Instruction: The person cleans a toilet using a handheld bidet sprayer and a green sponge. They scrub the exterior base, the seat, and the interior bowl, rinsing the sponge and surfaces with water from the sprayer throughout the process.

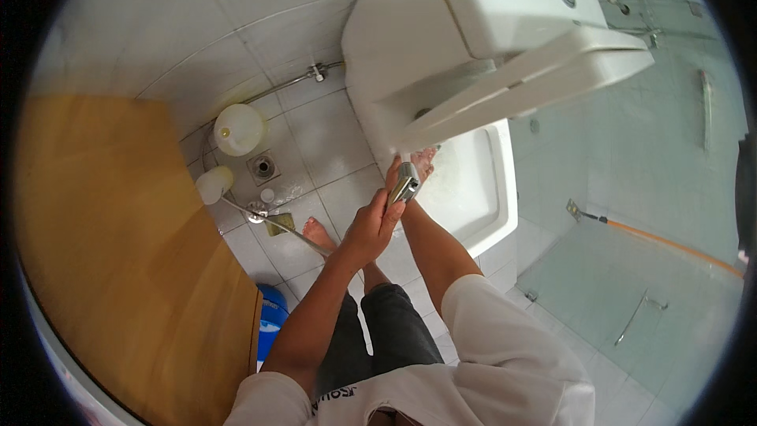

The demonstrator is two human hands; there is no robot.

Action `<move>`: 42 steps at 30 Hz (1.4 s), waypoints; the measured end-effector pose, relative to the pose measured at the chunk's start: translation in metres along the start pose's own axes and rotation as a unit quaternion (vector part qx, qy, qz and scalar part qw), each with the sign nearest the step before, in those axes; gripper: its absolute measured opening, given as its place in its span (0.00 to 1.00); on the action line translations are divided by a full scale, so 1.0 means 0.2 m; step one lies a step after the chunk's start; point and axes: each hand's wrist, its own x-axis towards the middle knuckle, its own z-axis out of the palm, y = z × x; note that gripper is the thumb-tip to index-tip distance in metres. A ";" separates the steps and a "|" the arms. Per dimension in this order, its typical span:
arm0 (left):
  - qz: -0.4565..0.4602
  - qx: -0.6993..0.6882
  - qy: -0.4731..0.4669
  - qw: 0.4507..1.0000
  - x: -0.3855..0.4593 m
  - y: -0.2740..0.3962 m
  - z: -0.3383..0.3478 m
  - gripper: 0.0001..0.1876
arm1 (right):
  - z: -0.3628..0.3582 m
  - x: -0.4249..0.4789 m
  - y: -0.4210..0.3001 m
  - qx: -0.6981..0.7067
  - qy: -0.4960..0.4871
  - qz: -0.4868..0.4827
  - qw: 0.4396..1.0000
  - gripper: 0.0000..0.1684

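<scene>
My left hand (374, 223) grips a chrome hand sprayer (404, 184), its head pointing away from me. A pale blur at its tip looks like water. Beyond the sprayer is my right hand (423, 163), wet and inside the left edge of the white toilet bowl (507, 189). The sprayer covers part of this hand, so whether its fingers hold anything is unclear. The raised toilet seat and lid (550, 80) stand over the bowl, below the cistern (520, 0). A metal hose (278, 226) runs from the left and passes behind my left forearm.
On the wet tiled floor are a white jug (239, 129), a smaller white container (214, 184), a floor drain (263, 167), a white cap (267, 195) and a greenish pad (280, 225). A wooden door (124, 248) stands left, a blue container (272, 319) beside it, a glass panel (639, 260) right.
</scene>
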 end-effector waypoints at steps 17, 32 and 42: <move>0.024 0.108 -0.003 0.994 0.15 0.08 0.42 0.17 | -0.25 0.20 0.11 0.221 0.137 -0.003 0.966 0.25; 0.000 0.259 -0.008 0.966 0.46 0.17 0.75 0.20 | -0.44 0.31 0.67 0.403 0.001 0.057 0.913 0.18; 0.041 0.301 -0.023 0.952 0.63 0.09 0.98 0.19 | -0.44 0.61 0.92 0.439 0.046 0.087 0.893 0.20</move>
